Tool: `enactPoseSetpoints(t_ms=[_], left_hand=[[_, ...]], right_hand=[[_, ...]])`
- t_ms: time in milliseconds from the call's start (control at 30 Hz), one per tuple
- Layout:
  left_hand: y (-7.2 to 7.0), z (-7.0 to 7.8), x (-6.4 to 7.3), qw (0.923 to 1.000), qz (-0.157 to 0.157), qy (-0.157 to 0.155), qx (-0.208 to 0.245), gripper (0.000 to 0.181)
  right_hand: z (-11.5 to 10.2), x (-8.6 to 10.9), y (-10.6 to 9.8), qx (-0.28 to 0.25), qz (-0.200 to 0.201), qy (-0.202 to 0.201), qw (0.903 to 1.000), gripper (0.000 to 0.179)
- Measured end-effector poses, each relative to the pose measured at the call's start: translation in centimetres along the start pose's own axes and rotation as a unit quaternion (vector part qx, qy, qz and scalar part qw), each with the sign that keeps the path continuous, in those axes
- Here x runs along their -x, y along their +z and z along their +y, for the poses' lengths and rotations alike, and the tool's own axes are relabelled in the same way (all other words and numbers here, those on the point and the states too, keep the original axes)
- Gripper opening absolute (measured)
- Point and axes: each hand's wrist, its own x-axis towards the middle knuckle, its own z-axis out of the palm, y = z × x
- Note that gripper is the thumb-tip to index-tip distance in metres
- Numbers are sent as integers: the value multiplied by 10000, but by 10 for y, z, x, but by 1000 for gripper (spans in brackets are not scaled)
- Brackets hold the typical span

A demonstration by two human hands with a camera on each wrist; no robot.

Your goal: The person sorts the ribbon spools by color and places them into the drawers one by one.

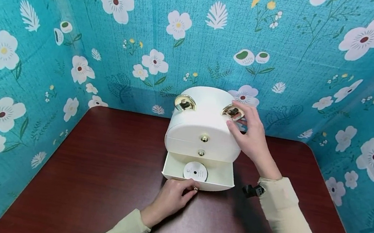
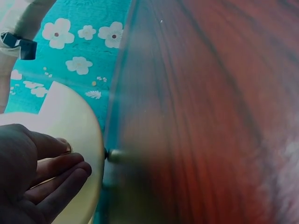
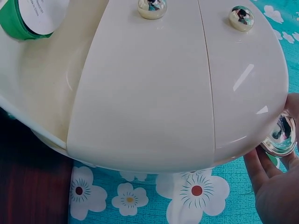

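Observation:
A white rounded storage box [image 1: 208, 113] stands at the table's back, with gold knobs on its front and a round shiny gold ornament [image 1: 184, 103] on its upper left. Its bottom drawer [image 1: 173, 167] is pulled out. Inside lies a round spool with a white label [image 1: 195, 171]; the right wrist view shows its green side. My left hand [image 1: 173, 195] pinches the small gold knob [image 1: 196, 189] of that drawer between thumb and index finger. With thumb and fingers, my right hand [image 1: 251, 136] grips the gold ornament [image 1: 233, 112] on the box's upper right.
The dark red-brown wooden table [image 1: 103, 168] carries the box near its far edge. Behind and beside it hangs a teal cloth [image 1: 195, 61] with flowers. Two upper drawers, with knobs [image 1: 204, 138] of their own, are closed.

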Motion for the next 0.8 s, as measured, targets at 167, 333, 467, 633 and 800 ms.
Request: enactPoseSetpoints(t_ms=[167, 333, 467, 633, 800], left_hand=[[0, -2, 0, 10000, -9, -19, 60, 16], [1, -4, 1, 9999, 16, 21, 122, 16], [1, -5, 2, 9998, 25, 27, 191, 16], [0, -4, 2, 9998, 26, -26, 220, 17], [0, -5, 2, 9998, 38, -22, 218, 15]], right_hand=[[2, 0, 2, -37, 53, -73, 10000, 57], [3, 0, 3, -65, 102, -119, 9999, 56], [4, 0, 4, -73, 120, -105, 9998, 57], [3, 1, 5, -74, 129, -90, 9998, 57], [2, 0, 5, -44, 126, -88, 9999, 57]])
